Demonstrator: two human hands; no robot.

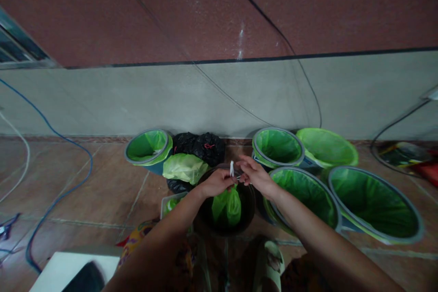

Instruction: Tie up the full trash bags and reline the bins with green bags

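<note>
Left hand [216, 183] and right hand [255, 174] pinch the white tie [232, 168] at the neck of a green bag [226, 207] hanging in a dark bin [247, 219] on the floor | Risk: a loose pinch could let the neck slip and the bag drop | Nearby: green-lined bins [376, 205], black bag [200, 145]

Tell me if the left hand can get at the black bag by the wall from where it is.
Probably yes. The left hand pinches the green bag over the dark bin; the black bag lies just beyond it, with only the pale green bag beside it.
</note>
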